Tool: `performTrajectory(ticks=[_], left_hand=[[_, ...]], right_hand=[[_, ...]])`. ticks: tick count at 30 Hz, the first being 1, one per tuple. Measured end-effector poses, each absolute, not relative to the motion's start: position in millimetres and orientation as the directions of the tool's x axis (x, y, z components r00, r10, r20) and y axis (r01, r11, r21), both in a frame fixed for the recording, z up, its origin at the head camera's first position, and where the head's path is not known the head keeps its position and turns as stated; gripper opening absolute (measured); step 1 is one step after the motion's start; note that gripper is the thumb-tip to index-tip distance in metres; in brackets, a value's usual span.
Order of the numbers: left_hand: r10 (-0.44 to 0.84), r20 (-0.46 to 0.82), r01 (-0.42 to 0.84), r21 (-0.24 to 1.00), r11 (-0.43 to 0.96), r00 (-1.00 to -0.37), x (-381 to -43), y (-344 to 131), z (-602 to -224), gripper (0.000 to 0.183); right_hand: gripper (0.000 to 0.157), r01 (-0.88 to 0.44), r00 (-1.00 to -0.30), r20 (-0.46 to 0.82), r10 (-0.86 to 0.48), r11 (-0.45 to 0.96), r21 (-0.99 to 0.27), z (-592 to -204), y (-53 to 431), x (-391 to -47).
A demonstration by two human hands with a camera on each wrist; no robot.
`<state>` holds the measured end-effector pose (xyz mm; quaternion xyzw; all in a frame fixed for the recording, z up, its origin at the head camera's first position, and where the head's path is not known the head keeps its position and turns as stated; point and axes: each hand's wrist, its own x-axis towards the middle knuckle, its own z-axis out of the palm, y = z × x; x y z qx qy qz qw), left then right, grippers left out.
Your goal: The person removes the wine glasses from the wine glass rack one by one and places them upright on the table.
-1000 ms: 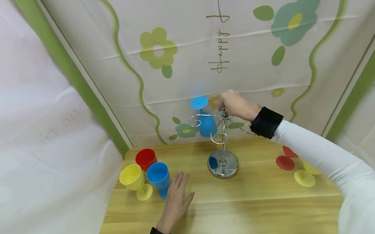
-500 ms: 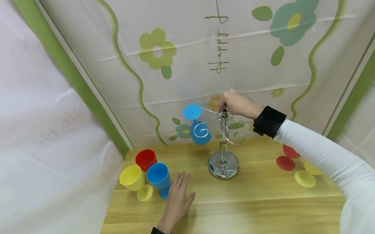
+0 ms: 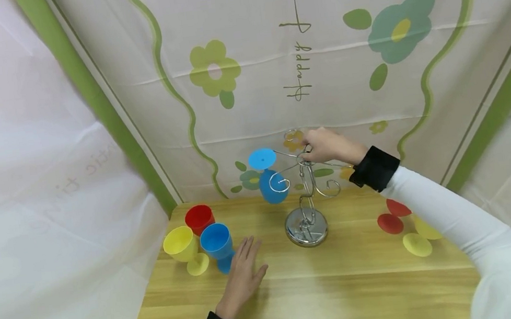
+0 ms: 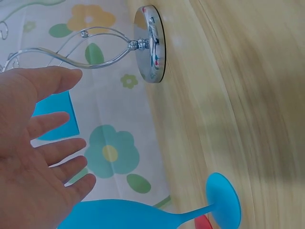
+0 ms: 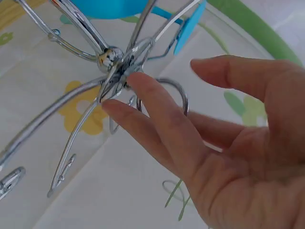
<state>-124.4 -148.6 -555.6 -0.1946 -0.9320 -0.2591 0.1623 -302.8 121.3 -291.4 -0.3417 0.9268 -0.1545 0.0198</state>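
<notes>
A chrome stemware rack [image 3: 306, 227] with curled arms stands on its round base near the back of the table. One blue goblet [image 3: 274, 186] hangs upside down from an arm on its left side. At the top of the rack is my right hand [image 3: 330, 147]; in the right wrist view its fingertips [image 5: 140, 82] touch the hub, while the thumb [image 5: 209, 69] stands apart. My left hand [image 3: 242, 274] has its fingers spread, right beside an upright blue goblet [image 3: 216, 239], and holds nothing.
A yellow goblet [image 3: 181, 243] and a red goblet [image 3: 199, 217] stand upright with the blue one at the left. Toward the right, red [image 3: 390, 223] and yellow [image 3: 417, 244] goblet feet show, partly behind the right sleeve. A printed cloth [image 3: 258, 96] hangs behind the table.
The rack has turned, bringing the hanging blue goblet left and slightly toward me; its turning has slowed. My right hand has shifted slightly right and its fingers have loosened. The left hand stays put.
</notes>
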Motion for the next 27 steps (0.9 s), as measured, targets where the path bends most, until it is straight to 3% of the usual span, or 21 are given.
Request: performTrajectory(ticks=[8,27], left_hand=[[0.281,0.385,0.439,0.428,0.790,-0.879,-128.5,-146.4,-551.3,0.063],[0.273,0.358,0.421,0.448,0.789,-0.893,-126.7,-143.7,-551.2,0.061]], right_hand=[[0.011,-0.595,-0.802,0.190,-0.566,0.735,-0.325,-294.5,112.1,-298.0],[0.010,-0.601,-0.796,0.210,-0.567,0.706,-0.375,-300.3,114.9,-304.3]])
